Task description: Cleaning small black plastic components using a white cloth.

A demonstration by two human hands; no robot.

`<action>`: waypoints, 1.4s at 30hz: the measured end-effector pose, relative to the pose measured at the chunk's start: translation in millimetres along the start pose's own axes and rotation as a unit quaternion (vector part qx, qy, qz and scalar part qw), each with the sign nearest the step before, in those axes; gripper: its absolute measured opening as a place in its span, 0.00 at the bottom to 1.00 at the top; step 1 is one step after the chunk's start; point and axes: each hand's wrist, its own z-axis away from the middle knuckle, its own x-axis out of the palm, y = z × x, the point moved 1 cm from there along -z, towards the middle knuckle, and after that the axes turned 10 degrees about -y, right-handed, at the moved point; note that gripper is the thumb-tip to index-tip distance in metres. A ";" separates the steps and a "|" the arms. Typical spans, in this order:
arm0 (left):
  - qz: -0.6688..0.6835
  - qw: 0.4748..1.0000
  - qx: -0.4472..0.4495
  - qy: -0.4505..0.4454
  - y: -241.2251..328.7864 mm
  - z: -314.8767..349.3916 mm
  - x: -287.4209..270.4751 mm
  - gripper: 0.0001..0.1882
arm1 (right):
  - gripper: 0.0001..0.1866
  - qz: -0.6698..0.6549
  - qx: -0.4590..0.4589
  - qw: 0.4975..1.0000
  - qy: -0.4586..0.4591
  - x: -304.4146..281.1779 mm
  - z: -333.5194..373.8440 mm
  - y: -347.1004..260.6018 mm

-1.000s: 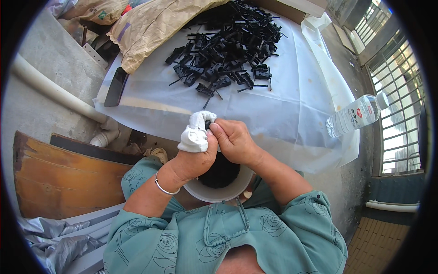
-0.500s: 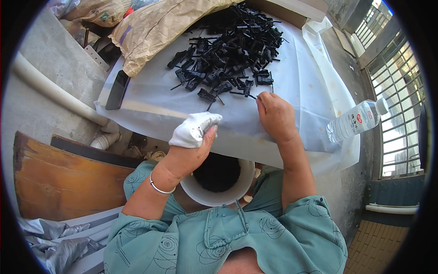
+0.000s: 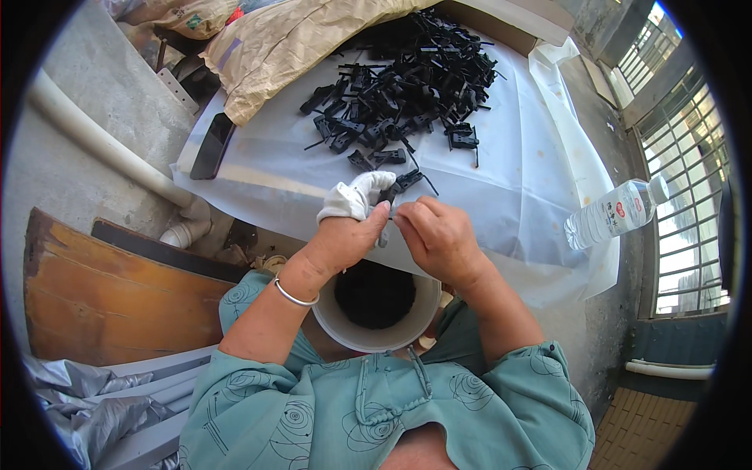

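1. A slack hold could drop pieces into our bucket point(image 3: 428, 309).
2. Our left hand point(image 3: 354, 213) grips a black part point(image 3: 407, 182) above the table point(image 3: 533, 223); twisting could snap it. Our right hand's point(image 3: 440, 235) hold we cannot tell.
3. Tangling could snag our pile point(image 3: 403, 86).

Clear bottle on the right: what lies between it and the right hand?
In the head view, only a stretch of white sheet lies between the right hand and the clear bottle.

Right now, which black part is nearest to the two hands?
The black part held at the white-covered fingers of the left hand; the other black parts lie farther off on the white sheet.
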 end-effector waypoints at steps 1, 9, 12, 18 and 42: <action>0.000 1.000 -0.001 -0.001 2.5 1.7 -1.3 0.16 | 0.06 -0.107 0.083 0.990 0.045 -3.5 -3.4 -2.9; 0.036 0.999 0.036 -0.011 16.5 14.1 5.3 0.15 | 0.09 -0.378 0.226 0.897 0.036 -1.0 -4.4 7.4; -0.032 0.998 0.035 0.043 10.7 15.8 6.8 0.14 | 0.12 -0.363 0.197 0.910 -0.009 -0.7 -2.1 4.0; -0.213 0.964 0.133 0.090 12.2 19.6 13.0 0.14 | 0.12 -0.320 0.213 0.923 0.006 19.1 -4.1 -4.6; 0.191 0.982 -0.015 0.000 9.5 20.0 -5.3 0.16 | 0.07 -0.255 0.206 0.937 -0.119 0.2 0.4 11.2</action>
